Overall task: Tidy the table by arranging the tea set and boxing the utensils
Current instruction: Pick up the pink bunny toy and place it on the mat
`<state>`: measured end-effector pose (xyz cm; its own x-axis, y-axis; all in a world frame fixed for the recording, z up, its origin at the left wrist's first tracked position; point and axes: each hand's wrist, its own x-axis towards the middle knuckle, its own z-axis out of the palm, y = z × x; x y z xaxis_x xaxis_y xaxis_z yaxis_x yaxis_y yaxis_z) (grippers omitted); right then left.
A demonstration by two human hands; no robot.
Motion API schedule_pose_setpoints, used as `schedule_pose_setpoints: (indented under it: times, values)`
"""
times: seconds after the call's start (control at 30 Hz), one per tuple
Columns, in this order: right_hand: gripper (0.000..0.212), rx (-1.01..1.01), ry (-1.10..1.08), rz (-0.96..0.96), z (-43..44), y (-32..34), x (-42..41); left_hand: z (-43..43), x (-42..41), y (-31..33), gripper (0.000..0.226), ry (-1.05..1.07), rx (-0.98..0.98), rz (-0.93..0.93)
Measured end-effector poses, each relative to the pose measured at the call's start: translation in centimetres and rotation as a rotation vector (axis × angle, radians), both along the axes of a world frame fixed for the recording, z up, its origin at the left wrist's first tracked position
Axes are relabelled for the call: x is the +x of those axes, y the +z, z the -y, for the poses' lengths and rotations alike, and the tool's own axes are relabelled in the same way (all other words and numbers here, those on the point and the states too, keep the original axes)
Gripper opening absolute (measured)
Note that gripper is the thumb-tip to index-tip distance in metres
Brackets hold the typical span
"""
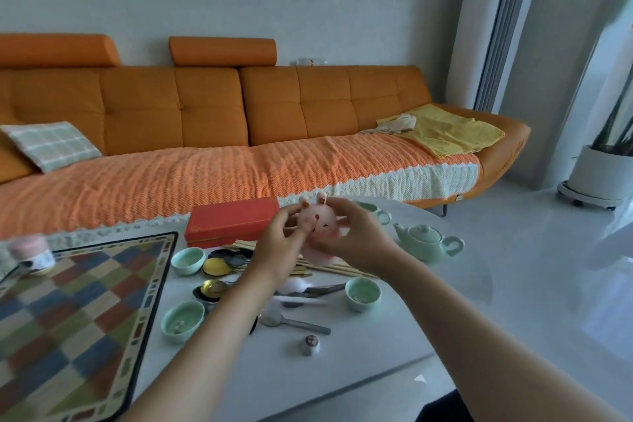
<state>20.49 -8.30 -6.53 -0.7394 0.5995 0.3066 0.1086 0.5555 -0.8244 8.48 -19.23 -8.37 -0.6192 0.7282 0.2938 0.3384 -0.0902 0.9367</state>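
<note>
Now both hands are raised over the middle of the desk and hold one pink rabbit figure [318, 223] between them. The left hand [278, 245] grips it from the left with curled fingers, and its thumb lies on the rabbit's face. The right hand [358, 239] wraps it from the right and from behind, fingers bent round the body. The lower part of the figure is blurred.

Directly under the hands, a bundle of pale chopsticks [342, 269] lies on the white desk [394, 353]. Some metal spoons [295, 321] lie nearer to the person, and black saucers with gold centres [216, 265] are beside the left forearm. A small round silver piece [310, 344] stands alone near the spoons.

Three pale green tea cups stand apart from each other. The far-left cup [187, 260] touches the saucers, and I cannot tell what is in it. The near-left cup [182, 320] has something small and pale on its bottom. The right cup [363, 293] also shows a pale bit inside. A green teapot [426, 242] with its lid on stands to the right of the hands. A green pitcher [378, 213] is partly hidden behind the right hand.

Behind the left hand sits a red box [233, 220], closed, so its content is not visible. To the left lie a chequered mat [68, 312] and a jar with a pink lid [32, 252]. An orange sofa [205, 106] stands behind the desk.
</note>
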Motion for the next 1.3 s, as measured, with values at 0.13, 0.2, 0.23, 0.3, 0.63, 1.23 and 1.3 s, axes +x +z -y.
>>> schedule_pose_setpoints:
  times: [0.13, 0.2, 0.23, 0.3, 0.63, 1.23, 1.3]
  values:
    - [0.069, -0.038, 0.104, -0.008, 4.3, -0.3, -5.0, 5.3, -3.7, 0.2, 0.039, 0.094, 0.009, -0.034]
    - [0.065, -0.023, 0.148, 0.001, 6.4, -0.4, -7.3, 8.0, -5.4, 0.2, 0.034, 0.136, 0.019, -0.05]
    - [0.064, -0.009, 0.168, 0.007, 7.4, -0.5, -8.4, 9.4, -6.2, 0.3, 0.03, 0.158, 0.021, -0.055]
    - [0.062, 0.002, 0.199, 0.015, 9.5, -0.5, -10.5, 12.0, -8.0, 0.2, 0.027, 0.197, 0.012, -0.055]
    - [0.067, 0.016, 0.332, 0.107, 17.7, -2.2, -22.3, 22.8, -18.2, -3.4, 0.026, 0.443, -0.285, -0.075]
    - [0.079, -0.059, 0.295, 0.17, 21.9, -8.1, -32.7, 27.6, -24.3, -7.2, 0.066, 0.518, -1.05, -0.432]
    - [0.074, -0.093, 0.3, 0.16, 22.1, -8.2, -33.9, 27.5, -24.6, -7.1, 0.068, 0.511, -1.063, -0.419]
